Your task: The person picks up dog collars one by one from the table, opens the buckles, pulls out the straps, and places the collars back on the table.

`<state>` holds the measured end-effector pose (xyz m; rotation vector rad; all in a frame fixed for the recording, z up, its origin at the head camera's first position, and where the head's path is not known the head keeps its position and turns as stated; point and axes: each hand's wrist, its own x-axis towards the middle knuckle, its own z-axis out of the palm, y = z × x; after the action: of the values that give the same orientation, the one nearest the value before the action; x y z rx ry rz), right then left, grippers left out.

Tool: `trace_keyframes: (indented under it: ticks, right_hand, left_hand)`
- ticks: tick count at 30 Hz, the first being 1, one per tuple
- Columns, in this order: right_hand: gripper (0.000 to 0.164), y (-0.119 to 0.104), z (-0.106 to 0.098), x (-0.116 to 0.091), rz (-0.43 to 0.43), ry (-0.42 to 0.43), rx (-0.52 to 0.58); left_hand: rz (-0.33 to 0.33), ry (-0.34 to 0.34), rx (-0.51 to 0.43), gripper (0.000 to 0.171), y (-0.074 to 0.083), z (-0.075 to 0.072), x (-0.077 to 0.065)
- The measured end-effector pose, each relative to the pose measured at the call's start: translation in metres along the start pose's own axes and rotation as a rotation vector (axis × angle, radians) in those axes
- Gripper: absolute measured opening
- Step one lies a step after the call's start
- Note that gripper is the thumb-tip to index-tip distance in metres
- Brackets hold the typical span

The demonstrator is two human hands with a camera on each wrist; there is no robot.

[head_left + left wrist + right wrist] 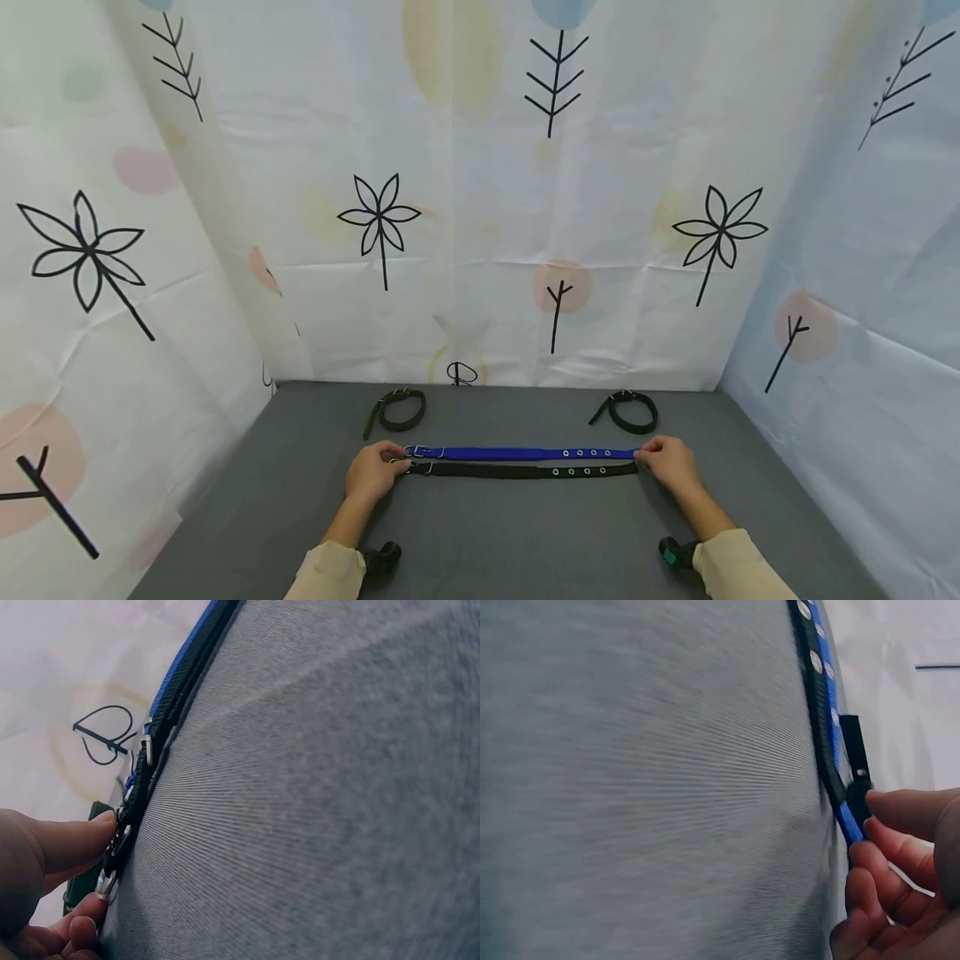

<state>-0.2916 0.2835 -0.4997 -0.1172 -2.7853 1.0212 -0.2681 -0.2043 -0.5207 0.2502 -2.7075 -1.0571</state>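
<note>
A blue collar and a dark green collar lie stretched out side by side, the blue one farther from me. Both have metal buckles at the left end and a row of eyelets toward the right. My left hand pinches the buckle end of the dark green collar, its fingers close by the blue collar's buckle. In the left wrist view, the thumb presses beside the dark green buckle. At the other end, my right hand pinches the blue collar's tip, close above the dark green tip.
Two more dark green collars lie coiled farther back on the grey table: a left coil and a right coil. White patterned fabric rises behind the table and at both sides. Dark straps circle both wrists.
</note>
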Motion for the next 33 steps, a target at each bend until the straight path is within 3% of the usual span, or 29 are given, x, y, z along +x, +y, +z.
trace_keyframes:
  ticks: [14,17,24,33]
  right_hand:
    - [0.024,0.017,-0.002,0.042,-0.019,0.188,0.102]
    - [0.036,0.021,-0.002,0.050,-0.037,0.146,0.072]
    - [0.074,0.019,-0.005,0.063,-0.032,-0.099,-0.034]
    - [0.084,0.009,-0.003,0.077,-0.041,-0.205,-0.089]
  left_hand:
    - [-0.038,-0.031,-0.054,0.017,-0.002,-0.005,-0.001]
    - [-0.025,-0.018,-0.054,0.016,-0.003,-0.005,-0.001]
    - [-0.030,-0.002,-0.039,0.017,-0.006,-0.002,-0.001]
    - [-0.021,-0.002,-0.054,0.017,-0.005,-0.003,0.000]
